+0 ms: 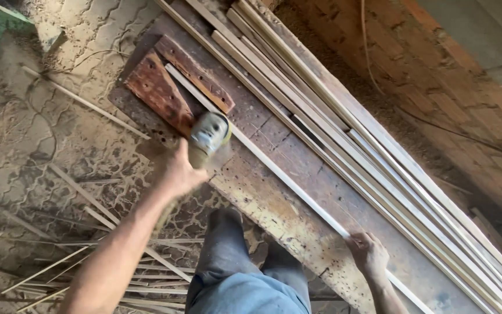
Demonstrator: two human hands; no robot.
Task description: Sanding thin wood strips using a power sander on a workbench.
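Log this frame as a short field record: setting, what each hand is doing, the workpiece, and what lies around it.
setting: worn wooden workbench beside a brick wall
left hand: left hand grips a handheld power sander set on the strip
right hand: right hand presses down on the thin wooden strip
workpiece: long pale strip lying along the bench
bench items: stack of similar strips, two reddish boards
floor: offcut slats on dusty paving
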